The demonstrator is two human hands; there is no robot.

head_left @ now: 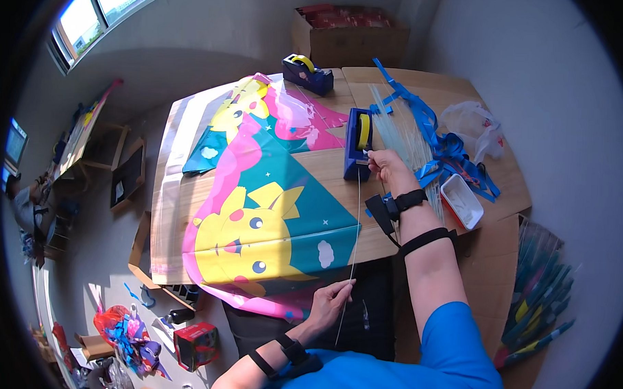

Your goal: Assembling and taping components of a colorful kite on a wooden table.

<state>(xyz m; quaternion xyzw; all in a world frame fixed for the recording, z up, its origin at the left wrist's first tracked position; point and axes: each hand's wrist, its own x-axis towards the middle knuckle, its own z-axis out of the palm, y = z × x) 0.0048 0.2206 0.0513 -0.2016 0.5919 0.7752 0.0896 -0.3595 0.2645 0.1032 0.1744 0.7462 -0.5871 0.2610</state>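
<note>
My left hand [331, 304] pinches a thin pale rod [355, 240], which runs upright from the black padding at my lap towards the tape dispenser. At the front of that blue tape dispenser [350, 169] my right hand [389, 167] is closed, its fingertips at the cutting end, apparently on the tape's loose end. The tape itself hardly shows. A yellow roll [364, 132] sits in the dispenser. Left of the rod lies a kite sheet [311, 194], teal with a pink edge and a big yellow cartoon creature. Its right corner touches or lies close to the rod.
A second tape dispenser [309, 76] stands at the far edge, by another folded kite sheet [242, 110]. On the right are blue ribbon [424, 116], thin clear rods [399, 129], a plastic bag [480, 128] and a white tray [462, 202]. Rolled sheets [538, 298] stand beyond.
</note>
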